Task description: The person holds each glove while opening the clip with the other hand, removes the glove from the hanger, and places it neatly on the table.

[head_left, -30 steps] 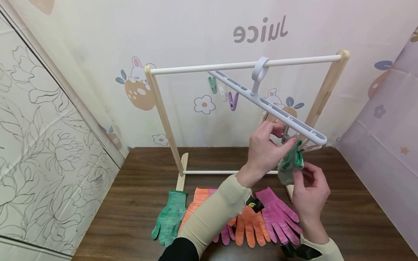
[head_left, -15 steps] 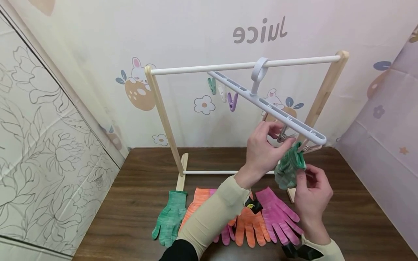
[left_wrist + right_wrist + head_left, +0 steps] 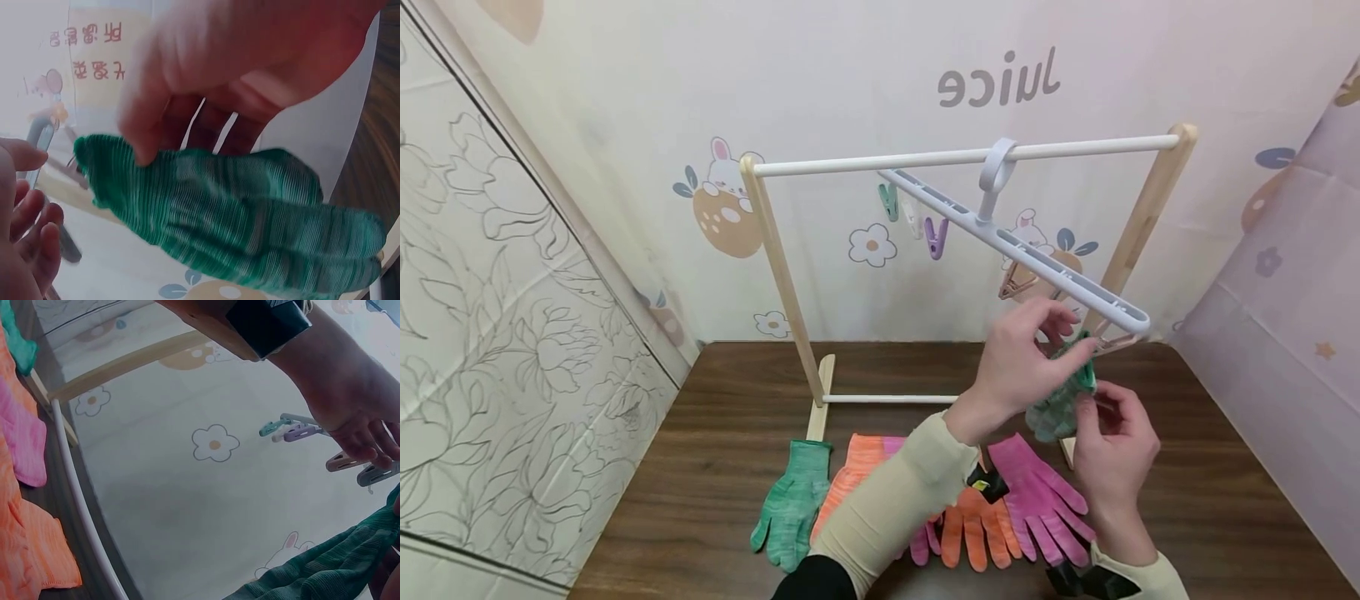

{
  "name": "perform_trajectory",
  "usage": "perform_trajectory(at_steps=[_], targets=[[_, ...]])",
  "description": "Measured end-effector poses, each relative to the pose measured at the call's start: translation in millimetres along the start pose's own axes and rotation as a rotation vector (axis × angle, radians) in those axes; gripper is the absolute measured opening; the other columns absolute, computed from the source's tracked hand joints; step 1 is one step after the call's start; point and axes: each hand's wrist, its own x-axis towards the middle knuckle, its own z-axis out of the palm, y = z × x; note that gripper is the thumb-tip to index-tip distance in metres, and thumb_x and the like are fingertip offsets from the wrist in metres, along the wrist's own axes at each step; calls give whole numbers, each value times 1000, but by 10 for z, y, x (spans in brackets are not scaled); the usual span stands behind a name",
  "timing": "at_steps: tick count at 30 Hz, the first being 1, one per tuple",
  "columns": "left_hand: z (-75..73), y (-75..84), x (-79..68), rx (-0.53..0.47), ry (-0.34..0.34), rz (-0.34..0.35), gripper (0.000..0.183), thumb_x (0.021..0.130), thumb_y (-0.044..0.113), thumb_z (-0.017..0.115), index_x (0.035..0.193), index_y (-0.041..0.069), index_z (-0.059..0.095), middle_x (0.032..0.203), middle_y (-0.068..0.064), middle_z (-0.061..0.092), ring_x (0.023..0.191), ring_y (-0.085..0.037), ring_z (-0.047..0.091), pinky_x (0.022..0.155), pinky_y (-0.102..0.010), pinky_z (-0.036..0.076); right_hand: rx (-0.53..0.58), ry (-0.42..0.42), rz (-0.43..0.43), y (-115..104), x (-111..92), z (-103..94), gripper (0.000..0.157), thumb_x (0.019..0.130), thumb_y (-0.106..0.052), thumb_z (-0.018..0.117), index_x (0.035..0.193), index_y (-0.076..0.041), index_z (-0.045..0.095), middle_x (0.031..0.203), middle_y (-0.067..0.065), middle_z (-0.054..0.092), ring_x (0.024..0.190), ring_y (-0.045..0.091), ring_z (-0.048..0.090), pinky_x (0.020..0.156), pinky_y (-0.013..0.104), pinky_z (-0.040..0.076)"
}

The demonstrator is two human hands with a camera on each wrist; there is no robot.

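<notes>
A green striped knit glove (image 3: 1054, 410) hangs under the right end of the white clip hanger (image 3: 1060, 279). My right hand (image 3: 1116, 454) pinches its cuff, seen also in the left wrist view as the hand (image 3: 250, 62) above the glove (image 3: 250, 215). A pinkish clothespin (image 3: 1118, 342) at the hanger's end meets the cuff; whether it grips is unclear. Beside the cuff, my left hand (image 3: 1018, 358) has loosely bent fingers and holds nothing. In the right wrist view, its fingers are close to a grey clothespin (image 3: 376, 475).
The hanger hooks over a white rail (image 3: 880, 162) on a wooden-ended rack. Green (image 3: 925, 237) is not among the near clips; a purple clothespin (image 3: 936, 239) hangs further back. A green glove (image 3: 793, 504), an orange glove (image 3: 976, 525) and a pink glove (image 3: 1037, 500) lie on the table (image 3: 1232, 500).
My left hand has let go of the grey clothespin and moved slightly right and down toward the cuff. My right hand still pinches the glove and has shifted only slightly.
</notes>
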Motion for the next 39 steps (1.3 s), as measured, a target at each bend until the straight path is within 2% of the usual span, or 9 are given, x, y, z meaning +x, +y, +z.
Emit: perform_trajectory(at_steps=[9, 13, 17, 25, 28, 30, 34, 39], targets=[[107, 90, -39, 77, -39, 15, 34, 82, 24, 83, 106, 8, 66, 94, 2, 64, 83, 0, 56, 74, -8, 44, -2, 3, -52, 14, 1, 12, 16, 90, 1, 67, 104, 6, 69, 95, -18, 62, 87, 2, 60, 77, 12, 46], [148, 100, -54, 94, -46, -14, 36, 81, 26, 84, 107, 9, 65, 95, 3, 64, 83, 2, 57, 75, -8, 45, -14, 4, -55, 42, -3, 16, 15, 89, 3, 66, 103, 6, 69, 94, -19, 61, 85, 1, 59, 76, 12, 46], [181, 104, -66, 117, -24, -50, 38, 81, 28, 84, 108, 11, 63, 96, 4, 64, 82, 3, 57, 73, -7, 44, -25, -3, -56, 38, -17, 27, 14, 88, 5, 65, 101, 6, 70, 92, -20, 61, 83, -1, 58, 75, 11, 45], [227, 104, -42, 118, 10, -52, 39, 83, 26, 82, 111, 10, 61, 100, 2, 64, 83, 2, 55, 73, -7, 44, 40, -41, -84, -345, -16, 42, 11, 87, 8, 63, 96, 15, 65, 90, -19, 60, 82, -3, 57, 76, 13, 46], [239, 98, -35, 124, 18, -49, 40, 82, 27, 83, 111, 10, 61, 100, 3, 64, 83, 2, 55, 72, -6, 43, 53, -61, -86, -389, -7, 40, 10, 86, 10, 62, 95, 16, 63, 89, -20, 59, 82, -3, 56, 76, 14, 47], [248, 94, -32, 135, 22, -46, 40, 81, 28, 84, 109, 10, 61, 99, 3, 63, 83, 3, 54, 71, -6, 43, 60, -65, -87, -367, -1, 44, 11, 85, 11, 63, 94, 17, 63, 89, -20, 59, 81, -2, 57, 76, 14, 46], [262, 85, -25, 157, 35, -41, 41, 80, 29, 85, 108, 10, 62, 97, 4, 63, 82, 3, 53, 70, -5, 41, 51, -77, -85, -180, 13, 54, 14, 83, 11, 66, 96, 14, 64, 90, -20, 60, 82, 0, 58, 77, 14, 47], [273, 80, -24, 170, 49, -40, 39, 81, 28, 84, 108, 10, 62, 96, 4, 63, 80, 3, 52, 70, -4, 40, 45, -49, -62, 2, 18, 83, 17, 81, 9, 71, 98, 9, 67, 89, -15, 62, 81, 4, 59, 77, 14, 48]])
